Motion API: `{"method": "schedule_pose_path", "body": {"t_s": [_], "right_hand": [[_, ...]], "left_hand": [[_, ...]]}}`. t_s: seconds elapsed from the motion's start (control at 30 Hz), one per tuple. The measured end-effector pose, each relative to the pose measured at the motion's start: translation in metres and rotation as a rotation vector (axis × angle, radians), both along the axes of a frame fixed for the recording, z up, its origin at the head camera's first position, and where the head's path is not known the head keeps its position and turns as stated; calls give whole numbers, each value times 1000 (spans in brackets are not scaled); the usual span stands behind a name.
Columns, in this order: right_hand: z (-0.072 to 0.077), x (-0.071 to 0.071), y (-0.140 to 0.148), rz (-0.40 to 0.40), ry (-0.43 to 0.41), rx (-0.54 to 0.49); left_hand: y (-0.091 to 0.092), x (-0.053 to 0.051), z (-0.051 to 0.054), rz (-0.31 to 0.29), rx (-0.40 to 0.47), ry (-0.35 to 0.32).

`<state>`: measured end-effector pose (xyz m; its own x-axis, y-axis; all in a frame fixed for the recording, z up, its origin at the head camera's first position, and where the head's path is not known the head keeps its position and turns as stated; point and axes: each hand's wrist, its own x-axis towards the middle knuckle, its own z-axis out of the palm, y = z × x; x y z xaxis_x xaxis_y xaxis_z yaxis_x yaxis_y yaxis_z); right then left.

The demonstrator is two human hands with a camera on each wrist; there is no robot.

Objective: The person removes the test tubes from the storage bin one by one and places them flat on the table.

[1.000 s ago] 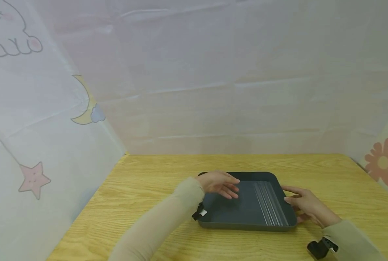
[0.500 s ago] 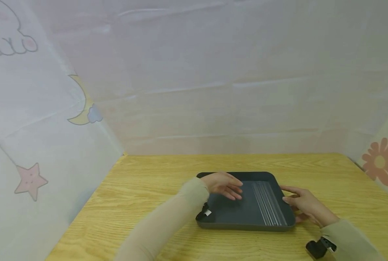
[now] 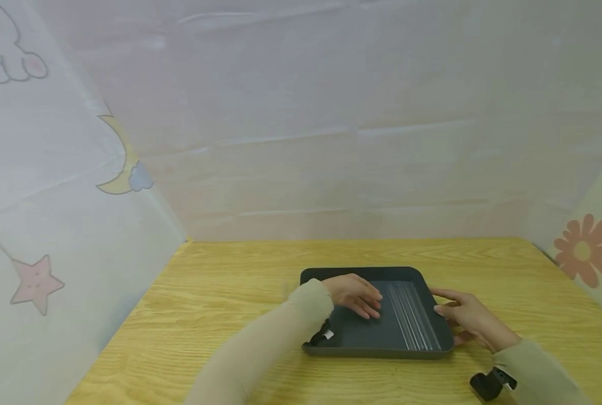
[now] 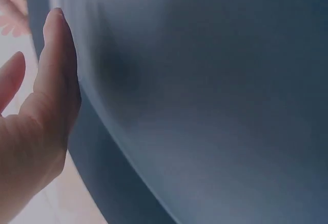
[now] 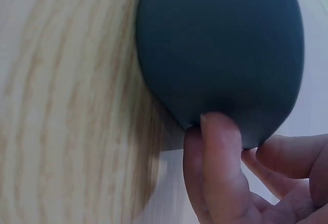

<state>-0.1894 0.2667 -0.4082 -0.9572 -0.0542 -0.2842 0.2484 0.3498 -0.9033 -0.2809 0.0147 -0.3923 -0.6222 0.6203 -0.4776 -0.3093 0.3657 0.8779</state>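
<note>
A dark grey rectangular tray with low walls lies on the wooden table. Along the right part of its floor run several clear, thin, straw-like strips, side by side. My left hand is over the tray's middle, fingers extended and holding nothing; whether they touch the floor cannot be told. In the left wrist view that hand appears against the dark tray surface. At the tray's right wall, my right hand holds the rim. The right wrist view shows its fingers against the tray's outer side.
The light wooden table extends around the tray. Behind it hangs a pale printed sheet, with a pink star at left and an orange flower at right. Small black devices are on both wrists.
My left hand has moved right and slightly nearer over the tray. The right hand keeps its place on the rim. The whole scene has shifted a little left in view.
</note>
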Motion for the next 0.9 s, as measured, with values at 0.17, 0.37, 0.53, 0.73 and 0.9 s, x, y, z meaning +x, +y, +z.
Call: {"method": "schedule_pose_path", "body": {"t_s": [0.17,0.37,0.53,0.73,0.9], "right_hand": [[2,1,-1,3,5,15],[2,1,-2,-3,13,23],[2,1,-3,-10,16,27],[0,2,-2,-3,28,30],[-2,2,-2,6,38,24]], "left_hand": [[6,1,-4,-5,-14,10],[12,1,-8,-8,-5,-12],[17,1,-12,-9,8,-15],[26,2,-15,-15,32,-23],[31,4,-17,24,53,-30]]}}
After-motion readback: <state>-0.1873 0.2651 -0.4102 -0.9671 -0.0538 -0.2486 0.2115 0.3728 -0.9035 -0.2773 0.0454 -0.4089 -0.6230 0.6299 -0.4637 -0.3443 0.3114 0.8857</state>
